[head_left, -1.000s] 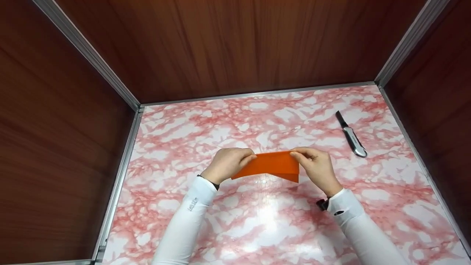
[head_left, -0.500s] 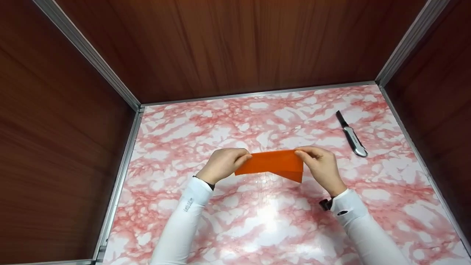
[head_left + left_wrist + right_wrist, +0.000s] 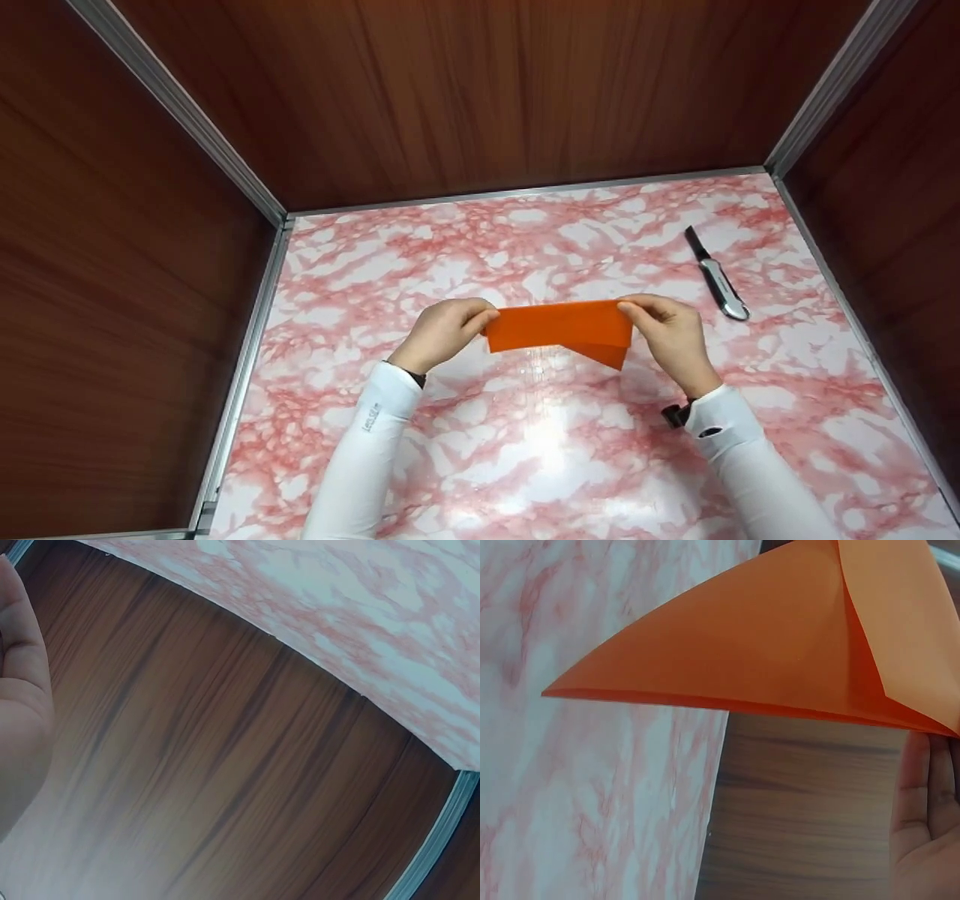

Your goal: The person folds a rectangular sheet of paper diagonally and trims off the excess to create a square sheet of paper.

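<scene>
Left of the utility knife (image 3: 718, 279), the orange paper (image 3: 555, 324) is held over the table (image 3: 540, 480), left hand (image 3: 448, 330) and right hand (image 3: 673, 339) each pinching an upper corner. At least one fold looks done; the lower flap (image 3: 606, 354) hangs loose, seemingly not yet pressed flat.

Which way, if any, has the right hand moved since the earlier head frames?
Yes: the right hand, pinching the orange paper, has shifted slightly rightward, closer to the utility knife, which lies unmoved on the table.
</scene>
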Tool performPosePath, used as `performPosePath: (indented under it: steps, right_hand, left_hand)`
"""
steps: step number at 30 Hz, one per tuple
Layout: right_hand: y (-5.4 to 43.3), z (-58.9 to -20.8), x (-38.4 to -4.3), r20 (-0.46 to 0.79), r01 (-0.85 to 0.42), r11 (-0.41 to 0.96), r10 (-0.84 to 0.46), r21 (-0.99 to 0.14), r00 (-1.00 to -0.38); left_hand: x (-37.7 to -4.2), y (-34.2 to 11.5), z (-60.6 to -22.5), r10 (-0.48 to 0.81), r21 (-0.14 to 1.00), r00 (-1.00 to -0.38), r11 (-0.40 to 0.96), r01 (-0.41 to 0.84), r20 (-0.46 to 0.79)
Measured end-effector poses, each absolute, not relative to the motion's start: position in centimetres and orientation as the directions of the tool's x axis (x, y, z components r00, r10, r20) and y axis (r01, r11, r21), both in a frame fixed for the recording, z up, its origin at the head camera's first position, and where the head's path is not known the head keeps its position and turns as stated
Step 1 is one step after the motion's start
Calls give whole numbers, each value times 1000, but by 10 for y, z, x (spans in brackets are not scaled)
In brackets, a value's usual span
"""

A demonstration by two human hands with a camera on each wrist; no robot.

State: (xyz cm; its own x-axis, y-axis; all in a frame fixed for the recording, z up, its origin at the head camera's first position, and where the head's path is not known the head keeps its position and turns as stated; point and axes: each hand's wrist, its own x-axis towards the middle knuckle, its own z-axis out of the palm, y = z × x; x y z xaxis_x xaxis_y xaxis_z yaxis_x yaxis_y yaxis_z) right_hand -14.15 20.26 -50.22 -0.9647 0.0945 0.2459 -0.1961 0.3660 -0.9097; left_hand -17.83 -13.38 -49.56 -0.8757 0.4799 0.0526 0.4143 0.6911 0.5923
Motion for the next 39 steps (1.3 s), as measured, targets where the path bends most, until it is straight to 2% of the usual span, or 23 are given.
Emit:
performPosePath:
  steps: [5, 9, 13, 25, 30, 39]
  right_hand:
    - [206, -500, -142, 238, -198, 326, 88, -925, -967]
    - [207, -499, -142, 219, -190, 280, 77, -941, -973]
    - [210, -508, -146, 184, -160, 253, 70, -954, -980]
    - [221, -526, -155, 114, -106, 158, 42, -982, -993]
    - [222, -531, -159, 65, -63, 106, 16, -992, -998]
    - [220, -542, -168, -28, 30, 84, 26, -996, -999]
  left_hand:
    - [-179, -137, -497, 414, 728, -909, 607, 318, 52]
    - [-179, -139, -499, 354, 862, -933, 452, 229, 62]
    - [-181, -139, -501, 316, 929, -947, 326, 174, 67]
    - [-182, -137, -508, 288, 962, -956, 238, 133, 61]
    - [-182, -135, -517, 248, 975, -969, 211, 75, 20]
    - [-183, -129, -531, 252, 966, -964, 260, -10, -78]
